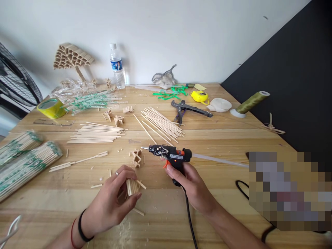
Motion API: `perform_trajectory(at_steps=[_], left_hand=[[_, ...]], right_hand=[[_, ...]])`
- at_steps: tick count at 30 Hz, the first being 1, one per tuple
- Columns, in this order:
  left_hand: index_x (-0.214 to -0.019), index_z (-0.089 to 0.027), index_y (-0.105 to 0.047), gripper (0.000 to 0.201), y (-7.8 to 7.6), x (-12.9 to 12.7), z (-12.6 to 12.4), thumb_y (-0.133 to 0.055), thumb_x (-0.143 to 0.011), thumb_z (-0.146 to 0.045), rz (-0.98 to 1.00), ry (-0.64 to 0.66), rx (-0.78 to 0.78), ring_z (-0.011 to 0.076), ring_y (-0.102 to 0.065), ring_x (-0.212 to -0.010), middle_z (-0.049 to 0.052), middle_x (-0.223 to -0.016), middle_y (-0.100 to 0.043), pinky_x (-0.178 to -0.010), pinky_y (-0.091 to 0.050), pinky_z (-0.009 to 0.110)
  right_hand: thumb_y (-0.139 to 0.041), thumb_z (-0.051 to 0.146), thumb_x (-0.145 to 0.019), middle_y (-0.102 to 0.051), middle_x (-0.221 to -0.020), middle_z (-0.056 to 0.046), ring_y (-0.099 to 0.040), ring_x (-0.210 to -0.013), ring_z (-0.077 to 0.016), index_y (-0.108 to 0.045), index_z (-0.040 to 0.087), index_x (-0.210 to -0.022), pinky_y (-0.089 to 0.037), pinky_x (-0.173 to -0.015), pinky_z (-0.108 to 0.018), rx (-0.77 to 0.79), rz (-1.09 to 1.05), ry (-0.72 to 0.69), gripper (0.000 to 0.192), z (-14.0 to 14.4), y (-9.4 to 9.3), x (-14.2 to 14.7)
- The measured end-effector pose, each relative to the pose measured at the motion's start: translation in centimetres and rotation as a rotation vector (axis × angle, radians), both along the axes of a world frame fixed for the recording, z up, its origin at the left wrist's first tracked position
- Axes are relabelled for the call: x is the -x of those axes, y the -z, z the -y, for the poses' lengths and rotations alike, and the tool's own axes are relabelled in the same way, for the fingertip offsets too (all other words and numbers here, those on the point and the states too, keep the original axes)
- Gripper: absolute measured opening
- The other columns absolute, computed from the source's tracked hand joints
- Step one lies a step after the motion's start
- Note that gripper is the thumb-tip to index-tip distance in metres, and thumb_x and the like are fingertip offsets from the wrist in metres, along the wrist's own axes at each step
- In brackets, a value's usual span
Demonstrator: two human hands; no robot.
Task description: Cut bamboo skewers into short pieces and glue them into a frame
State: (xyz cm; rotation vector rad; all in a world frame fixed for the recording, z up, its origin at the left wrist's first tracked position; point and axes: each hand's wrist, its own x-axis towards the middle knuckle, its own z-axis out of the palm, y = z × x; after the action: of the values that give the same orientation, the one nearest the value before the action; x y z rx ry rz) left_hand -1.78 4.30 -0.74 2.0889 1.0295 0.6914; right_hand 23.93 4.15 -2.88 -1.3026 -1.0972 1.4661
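Observation:
A small bundle of short wooden sticks (132,187) is gripped between the thumb and fingers of my left hand (116,193). My right hand (188,181) is wrapped round the handle of a black hot glue gun (166,152), a finger at its orange trigger. The gun's metal nozzle points left, and a clear glue stick (220,159) runs out of its back. Just left of the nozzle stands a small hollow piece of glued sticks (136,158). Short cut sticks (138,211) lie on the table around my left hand.
Loose long sticks (95,133) and another pile (162,124) lie farther back, near cutting pliers (192,108) and a yellow tape measure (199,97). Wrapped stick packs (31,169) lie left; a water bottle (117,67) and stick-built tree (72,57) stand behind. The gun's cord (190,221) trails forward.

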Motion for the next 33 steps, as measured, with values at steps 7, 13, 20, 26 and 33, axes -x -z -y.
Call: perform_trajectory(at_steps=[7,13,20,26,33], left_hand=[[-0.119,-0.024,-0.055,0.029,-0.1,-0.2,-0.2,-0.065,-0.095,-0.011,0.082,0.097,-0.023,0.0176,-0.064,-0.105,0.007,-0.114,-0.064,-0.091,-0.051,0.026],[-0.127,-0.026,-0.056,0.033,0.6,0.0,0.0,-0.065,-0.098,-0.015,0.06,0.066,-0.046,0.0186,-0.067,-0.11,0.007,-0.118,-0.069,-0.092,-0.051,0.026],[-0.122,-0.023,-0.061,0.031,0.8,0.2,-0.2,-0.069,-0.096,-0.037,0.026,-0.11,0.166,0.0123,-0.051,-0.062,0.003,-0.095,-0.067,-0.057,-0.043,0.024],[-0.117,-0.021,-0.063,0.027,0.3,0.1,-0.4,-0.069,-0.094,-0.032,0.102,-0.113,0.265,0.0201,-0.064,-0.094,0.01,-0.113,-0.068,-0.07,-0.049,0.026],[-0.118,-0.022,-0.063,0.027,0.0,0.0,-0.3,-0.07,-0.094,-0.032,0.183,-0.147,0.274,0.0251,-0.065,-0.106,0.01,-0.109,-0.068,-0.074,-0.054,0.029]], right_hand=[[-0.078,0.06,-0.083,-0.062,-0.09,-0.003,-0.049,-0.083,-0.0191,-0.075,0.021,-0.101,-0.039,-0.078,-0.033,-0.002,-0.115,0.046,0.044,-0.1,-0.2,-0.1],[-0.076,0.051,-0.089,-0.065,-0.098,-0.004,-0.058,-0.086,-0.0199,-0.073,0.023,-0.097,-0.044,-0.082,-0.035,-0.044,-0.225,-0.01,0.029,-0.5,0.1,0.0],[-0.075,0.046,-0.091,-0.058,-0.092,-0.002,-0.043,-0.07,-0.0141,-0.066,0.022,-0.095,-0.035,-0.063,-0.031,-0.053,-0.247,-0.042,0.026,-0.1,-0.1,0.1],[-0.063,0.059,-0.095,-0.041,-0.07,0.002,-0.037,-0.067,-0.0157,-0.053,0.021,-0.075,-0.033,-0.064,-0.033,-0.098,0.034,-0.19,0.044,0.0,-0.5,-0.1],[-0.066,0.058,-0.092,-0.053,-0.076,-0.002,-0.048,-0.075,-0.0195,-0.063,0.021,-0.082,-0.043,-0.072,-0.034,-0.126,0.086,-0.224,0.039,0.3,-0.8,-0.2]])
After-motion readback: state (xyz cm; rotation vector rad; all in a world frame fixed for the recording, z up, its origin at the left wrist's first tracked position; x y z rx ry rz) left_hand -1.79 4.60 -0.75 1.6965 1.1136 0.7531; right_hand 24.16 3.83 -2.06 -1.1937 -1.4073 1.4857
